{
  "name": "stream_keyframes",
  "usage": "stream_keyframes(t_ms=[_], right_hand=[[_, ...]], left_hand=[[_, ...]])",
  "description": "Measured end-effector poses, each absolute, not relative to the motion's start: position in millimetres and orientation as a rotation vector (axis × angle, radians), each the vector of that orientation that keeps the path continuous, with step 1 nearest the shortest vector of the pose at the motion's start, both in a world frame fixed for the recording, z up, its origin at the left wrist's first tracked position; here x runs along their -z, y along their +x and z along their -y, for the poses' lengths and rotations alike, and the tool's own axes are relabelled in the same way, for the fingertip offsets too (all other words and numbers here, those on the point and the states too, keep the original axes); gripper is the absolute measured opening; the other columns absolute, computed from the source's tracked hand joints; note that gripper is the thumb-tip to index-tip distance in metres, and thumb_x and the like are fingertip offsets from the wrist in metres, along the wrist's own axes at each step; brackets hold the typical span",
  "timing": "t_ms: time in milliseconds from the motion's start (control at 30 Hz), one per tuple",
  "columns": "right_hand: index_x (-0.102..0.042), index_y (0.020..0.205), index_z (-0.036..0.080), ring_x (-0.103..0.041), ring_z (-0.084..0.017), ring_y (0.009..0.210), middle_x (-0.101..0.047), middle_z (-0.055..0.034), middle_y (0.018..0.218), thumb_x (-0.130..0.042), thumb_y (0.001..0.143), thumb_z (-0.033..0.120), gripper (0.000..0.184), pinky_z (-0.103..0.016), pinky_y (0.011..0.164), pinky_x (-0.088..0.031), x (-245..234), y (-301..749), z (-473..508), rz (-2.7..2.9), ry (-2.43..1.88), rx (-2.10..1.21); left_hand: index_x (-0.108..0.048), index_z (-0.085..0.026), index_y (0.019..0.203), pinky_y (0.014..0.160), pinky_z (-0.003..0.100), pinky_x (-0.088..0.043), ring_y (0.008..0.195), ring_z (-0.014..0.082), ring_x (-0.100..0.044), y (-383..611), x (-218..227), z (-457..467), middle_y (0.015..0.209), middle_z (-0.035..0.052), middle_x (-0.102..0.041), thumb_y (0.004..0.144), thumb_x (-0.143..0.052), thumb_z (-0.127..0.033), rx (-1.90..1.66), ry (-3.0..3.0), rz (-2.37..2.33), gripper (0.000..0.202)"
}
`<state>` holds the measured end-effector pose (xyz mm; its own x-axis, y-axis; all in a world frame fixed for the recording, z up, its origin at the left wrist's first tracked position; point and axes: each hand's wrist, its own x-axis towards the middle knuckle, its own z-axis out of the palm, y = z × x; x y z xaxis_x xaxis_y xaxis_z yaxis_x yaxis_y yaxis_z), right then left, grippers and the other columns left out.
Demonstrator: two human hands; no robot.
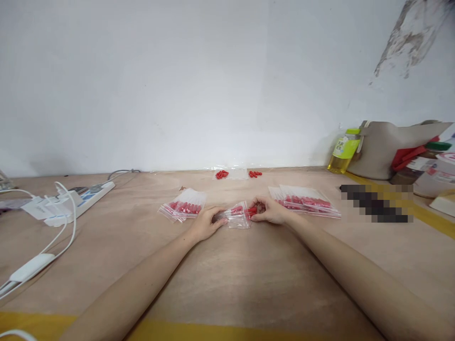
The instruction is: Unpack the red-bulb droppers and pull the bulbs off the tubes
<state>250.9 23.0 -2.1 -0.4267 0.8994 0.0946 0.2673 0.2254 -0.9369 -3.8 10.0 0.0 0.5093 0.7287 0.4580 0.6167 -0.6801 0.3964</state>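
A small clear zip bag [237, 216] with red pieces inside lies on the wooden table [227, 274] between my hands. My left hand [206, 224] pinches the bag's left end. My right hand [268, 210] is closed at the bag's right end, with red pieces [252, 210] showing at its fingertips. A stack of filled bags [185, 205] lies to the left. Another stack of filled bags [307, 201] lies to the right, just behind my right wrist. Loose red pieces [222, 174] and more red pieces [255, 174] lie by an empty clear bag [237, 173] near the wall.
A white power strip [76, 201] with plugs and cables sits at the left, with a white adapter [31, 266] nearer me. At the right back stand a yellow drink bottle [343, 150], a grey bag [387, 147] and jars. Yellow tape [432, 219] marks the table's edges.
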Motion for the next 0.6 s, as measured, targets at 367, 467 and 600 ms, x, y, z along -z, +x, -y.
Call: stream_keyframes(t_ms=[367,467,600], right_hand=[[-0.05,0.077,0.016,-0.05,-0.006,0.05,-0.055,0.0068,0.058,-0.072,0.051,0.017,0.034,-0.019,0.047,-0.039,-11,261,-19,1.852,-1.096,-1.253],[-0.049,0.077,0.017,-0.055,-0.009,0.05,-0.059,0.0045,0.057,-0.073,0.054,0.024,0.034,-0.022,0.047,-0.044,-17,269,-19,1.779,-1.096,-1.393],[-0.055,0.081,0.016,-0.06,-0.011,0.058,-0.065,-0.0019,0.071,-0.074,0.058,0.031,0.033,-0.026,0.054,-0.051,-21,283,-24,1.673,-1.083,-1.444]], left_hand=[[-0.059,-0.019,0.105,0.085,0.034,-0.045,0.098,0.0203,-0.057,-3,-1,-8,0.107,0.0057,-0.063,0.077,-0.058,-0.032,-0.906,2.567,-1.167,0.03],[-0.059,-0.02,0.105,0.086,0.034,-0.044,0.099,0.0207,-0.057,-4,-1,-9,0.108,0.0052,-0.062,0.077,-0.057,-0.032,-0.908,2.583,-1.169,0.03],[-0.052,-0.023,0.115,0.086,0.034,-0.045,0.099,0.0208,-0.056,-5,1,-8,0.111,0.0048,-0.061,0.079,-0.056,-0.033,-0.909,2.579,-1.165,0.038]])
